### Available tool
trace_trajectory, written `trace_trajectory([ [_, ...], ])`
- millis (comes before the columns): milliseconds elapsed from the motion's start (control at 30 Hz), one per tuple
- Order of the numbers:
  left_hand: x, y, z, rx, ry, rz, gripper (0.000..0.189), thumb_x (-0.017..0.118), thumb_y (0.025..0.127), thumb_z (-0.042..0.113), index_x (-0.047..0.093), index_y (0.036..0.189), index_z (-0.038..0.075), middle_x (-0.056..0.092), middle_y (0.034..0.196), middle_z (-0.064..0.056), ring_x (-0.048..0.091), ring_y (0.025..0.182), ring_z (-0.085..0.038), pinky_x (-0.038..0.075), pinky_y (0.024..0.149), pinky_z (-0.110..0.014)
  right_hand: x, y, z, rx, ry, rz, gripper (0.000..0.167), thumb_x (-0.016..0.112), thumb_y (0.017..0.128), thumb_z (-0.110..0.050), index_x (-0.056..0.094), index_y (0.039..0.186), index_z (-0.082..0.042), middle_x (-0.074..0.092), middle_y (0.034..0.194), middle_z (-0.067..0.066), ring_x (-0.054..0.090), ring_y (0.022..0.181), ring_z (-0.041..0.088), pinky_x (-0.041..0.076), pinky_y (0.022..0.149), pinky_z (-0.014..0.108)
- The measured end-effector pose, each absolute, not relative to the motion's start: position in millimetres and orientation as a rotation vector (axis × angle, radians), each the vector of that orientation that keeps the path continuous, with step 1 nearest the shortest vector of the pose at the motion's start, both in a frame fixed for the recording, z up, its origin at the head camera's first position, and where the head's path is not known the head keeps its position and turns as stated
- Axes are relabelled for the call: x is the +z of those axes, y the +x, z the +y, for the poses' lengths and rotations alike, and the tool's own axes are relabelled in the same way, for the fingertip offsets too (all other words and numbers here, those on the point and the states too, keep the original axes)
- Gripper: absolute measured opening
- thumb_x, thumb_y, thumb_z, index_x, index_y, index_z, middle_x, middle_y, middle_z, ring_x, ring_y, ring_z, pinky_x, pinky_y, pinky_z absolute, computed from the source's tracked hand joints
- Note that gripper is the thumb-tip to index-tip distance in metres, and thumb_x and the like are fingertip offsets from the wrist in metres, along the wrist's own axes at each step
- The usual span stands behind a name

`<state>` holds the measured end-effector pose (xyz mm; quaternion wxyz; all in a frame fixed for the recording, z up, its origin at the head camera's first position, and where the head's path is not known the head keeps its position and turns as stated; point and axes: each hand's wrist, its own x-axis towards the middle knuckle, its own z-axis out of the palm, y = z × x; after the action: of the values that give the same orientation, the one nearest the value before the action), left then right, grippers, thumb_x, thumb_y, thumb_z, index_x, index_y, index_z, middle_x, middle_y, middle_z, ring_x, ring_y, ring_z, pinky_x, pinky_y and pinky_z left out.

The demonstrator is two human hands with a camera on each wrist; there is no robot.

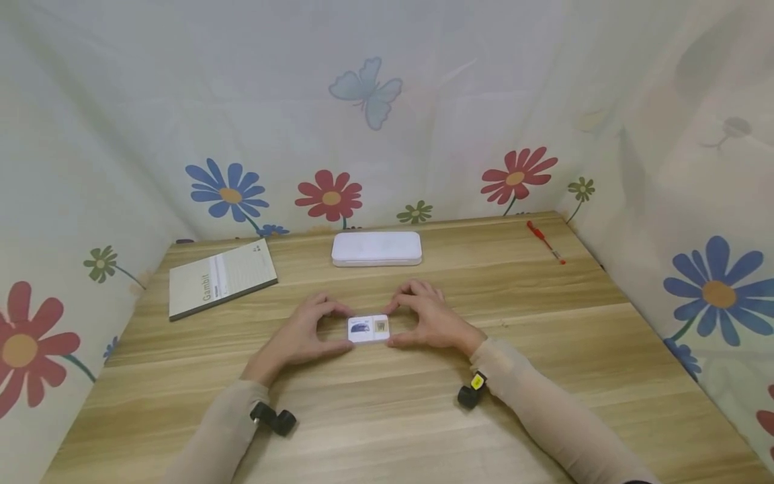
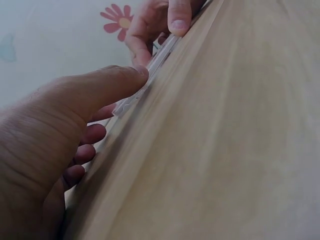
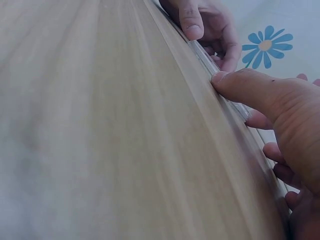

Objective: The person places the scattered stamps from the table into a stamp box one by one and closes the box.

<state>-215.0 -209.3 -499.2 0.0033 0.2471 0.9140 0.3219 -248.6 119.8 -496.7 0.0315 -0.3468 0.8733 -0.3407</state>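
A small, flat, clear-edged white case [image 1: 368,339] lies low over the wooden table, with a dark printed picture on its left part and a yellowish patch on its right. My left hand [image 1: 306,331] pinches its left end, thumb at the near corner and index finger at the far one. At the other end, my right hand [image 1: 434,318] grips it the same way, thumb nearest me. Both wrist views show the case edge-on; in the left wrist view the thumb [image 2: 112,85] presses along its near edge, and the remaining fingers curl beneath the palm.
Behind the hands stands a closed white oblong box [image 1: 376,249]. A grey-beige notebook [image 1: 242,272] lies at the table's left, and a red pen [image 1: 546,243] at the back right. Floral cloth [image 1: 447,128] hangs around the wooden table [image 1: 375,423].
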Motion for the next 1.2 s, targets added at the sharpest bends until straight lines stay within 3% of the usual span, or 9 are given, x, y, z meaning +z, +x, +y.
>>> trace_trajectory([
  [833,-501.1,-218.4,-209.2,1.076,0.749,2.857,0.058,0.098,0.082,0.055,0.079,0.131,0.03,0.065,0.123,0.008,0.057,0.119,-0.016,0.046,0.111,-0.051,-494.0,-248.9,120.5,-1.063,-1.067,2.682,0.051,0.098,0.083,-0.053,0.078,0.124,-0.03,0.057,0.141,-0.001,0.045,0.139,0.027,0.029,0.114,0.057],
  [1200,-500.3,-217.4,-208.7,1.073,0.768,2.852,0.063,0.098,0.081,0.054,0.076,0.134,0.029,0.065,0.125,0.009,0.058,0.121,-0.016,0.047,0.111,-0.052,-495.3,-250.4,120.6,-1.011,-1.084,2.694,0.06,0.097,0.084,-0.055,0.077,0.133,-0.029,0.056,0.141,-0.003,0.045,0.137,0.025,0.03,0.113,0.055],
])
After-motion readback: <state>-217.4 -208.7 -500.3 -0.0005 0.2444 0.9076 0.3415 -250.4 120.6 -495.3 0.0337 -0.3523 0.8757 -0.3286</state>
